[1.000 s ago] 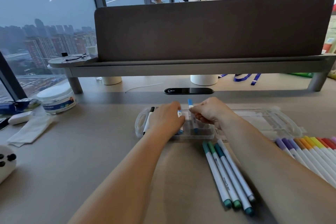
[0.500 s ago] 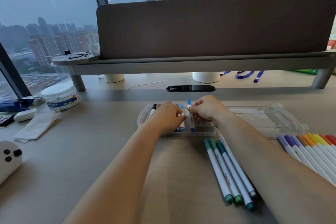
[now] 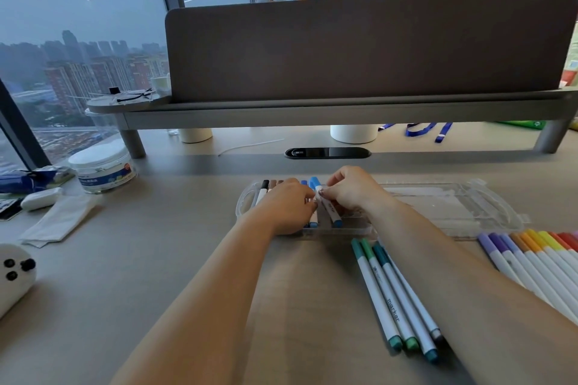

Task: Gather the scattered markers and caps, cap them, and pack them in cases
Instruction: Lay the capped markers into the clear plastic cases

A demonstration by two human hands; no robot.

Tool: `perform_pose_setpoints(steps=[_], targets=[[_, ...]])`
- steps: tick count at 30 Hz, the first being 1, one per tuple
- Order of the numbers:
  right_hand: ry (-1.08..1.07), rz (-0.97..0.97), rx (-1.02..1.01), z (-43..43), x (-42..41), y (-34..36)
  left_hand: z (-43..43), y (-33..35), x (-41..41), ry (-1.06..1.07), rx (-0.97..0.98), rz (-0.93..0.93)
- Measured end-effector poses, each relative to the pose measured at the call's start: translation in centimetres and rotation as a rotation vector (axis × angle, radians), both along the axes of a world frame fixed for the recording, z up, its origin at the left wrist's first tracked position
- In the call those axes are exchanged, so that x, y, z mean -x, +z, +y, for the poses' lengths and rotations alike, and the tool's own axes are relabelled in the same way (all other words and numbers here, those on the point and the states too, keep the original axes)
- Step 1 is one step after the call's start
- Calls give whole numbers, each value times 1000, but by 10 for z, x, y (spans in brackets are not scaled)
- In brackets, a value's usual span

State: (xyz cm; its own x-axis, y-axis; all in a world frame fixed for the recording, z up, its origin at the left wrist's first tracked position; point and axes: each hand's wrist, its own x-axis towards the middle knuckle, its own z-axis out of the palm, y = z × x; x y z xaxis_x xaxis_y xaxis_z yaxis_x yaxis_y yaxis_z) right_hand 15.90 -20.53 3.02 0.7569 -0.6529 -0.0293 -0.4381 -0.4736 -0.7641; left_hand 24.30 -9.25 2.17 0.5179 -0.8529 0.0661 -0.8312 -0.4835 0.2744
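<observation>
In the case (image 3: pixel 438 203), a few markers (image 3: pixel 264 189) sat packed at left. Right hand (image 3: pixel 350 192) pinched a blue marker (image 3: pixel 330 209) over it; left hand (image 3: pixel 286 208) curled alongside, its grip unclear. Green markers (image 3: pixel 391 297) near and a coloured row (image 3: pixel 538 255) right remained unpacked

I can read one word: "marker", printed in dark letters along the white barrel of a green-capped marker (image 3: pixel 393 309) lying near right on the desk. The label on the white tub (image 3: pixel 103 166) far left and the print on the blue marker (image 3: pixel 331 211) are too blurred to read.
</observation>
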Motion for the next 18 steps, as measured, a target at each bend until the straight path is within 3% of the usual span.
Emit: perform_pose_setpoints(steps=[8,18], targets=[[-52,-29,-22,0,-3,-3,2,0,-4,-18,42,68],[-7,38,96,2,-8,-5,5,0,-3,-34,82,78]])
